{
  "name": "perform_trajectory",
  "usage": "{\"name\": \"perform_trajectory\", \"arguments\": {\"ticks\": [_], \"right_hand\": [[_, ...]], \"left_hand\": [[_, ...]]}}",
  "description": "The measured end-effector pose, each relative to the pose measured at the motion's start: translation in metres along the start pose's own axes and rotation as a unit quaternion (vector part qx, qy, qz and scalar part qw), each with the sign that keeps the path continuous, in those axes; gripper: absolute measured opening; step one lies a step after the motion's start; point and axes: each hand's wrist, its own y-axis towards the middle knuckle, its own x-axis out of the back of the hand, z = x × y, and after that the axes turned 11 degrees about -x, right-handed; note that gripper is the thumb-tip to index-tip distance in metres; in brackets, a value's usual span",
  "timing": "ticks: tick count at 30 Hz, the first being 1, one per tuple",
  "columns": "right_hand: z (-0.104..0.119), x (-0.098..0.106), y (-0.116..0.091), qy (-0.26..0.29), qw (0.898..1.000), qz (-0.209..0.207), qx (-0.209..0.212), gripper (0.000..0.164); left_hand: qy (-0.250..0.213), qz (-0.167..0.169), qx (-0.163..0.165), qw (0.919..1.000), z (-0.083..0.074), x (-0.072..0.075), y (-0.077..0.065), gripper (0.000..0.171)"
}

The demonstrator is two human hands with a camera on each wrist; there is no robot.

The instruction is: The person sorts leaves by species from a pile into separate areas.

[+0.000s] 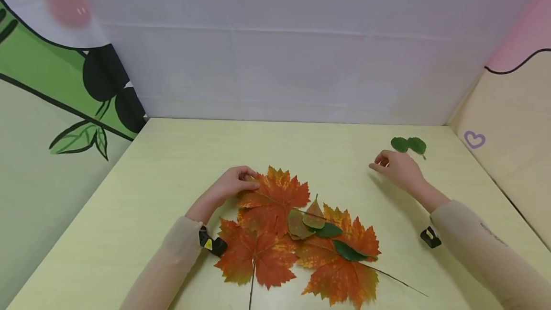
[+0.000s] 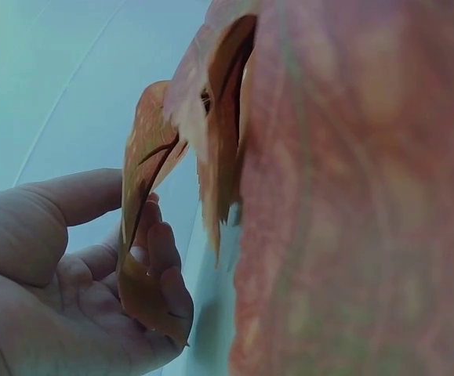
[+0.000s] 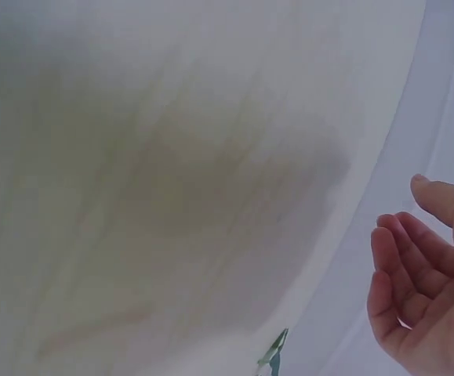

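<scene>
Pinching leaf (image 1: 275,193) by its edge with left hand (image 1: 234,182); probably weighing little, bending easily, suiting gentle edge grasps; grasping nothing with right hand (image 1: 400,169), right of leaf.

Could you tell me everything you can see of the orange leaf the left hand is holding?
The orange leaf is broad and jagged-edged, orange-red with yellow mottling toward its tips and visible veins. It looks like thin fabric or plastic. The left hand pinches its left edge between thumb and fingers, where it curls. It lies beyond another big leaf; a small leaf overlaps its lower right.
</scene>
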Motion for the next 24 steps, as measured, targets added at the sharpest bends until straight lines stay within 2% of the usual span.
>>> {"name": "perform_trajectory", "arguments": {"ticks": [11,19,24], "right_hand": [[0.023,-0.006,-0.034,0.0,0.997,0.039,0.073,0.011],[0.041,-0.008,-0.061,0.012,0.991,0.06,0.118,0.009],[0.052,-0.009,-0.078,0.029,0.986,0.094,0.132,0.009]], "left_hand": [[0.003,-0.002,0.0,1.0,0.004,-0.001,0.002,0.03],[0.007,-0.003,-0.001,1.0,0.007,-0.002,0.005,0.03],[0.007,-0.005,0.0,1.0,0.009,-0.003,0.006,0.029]]}}
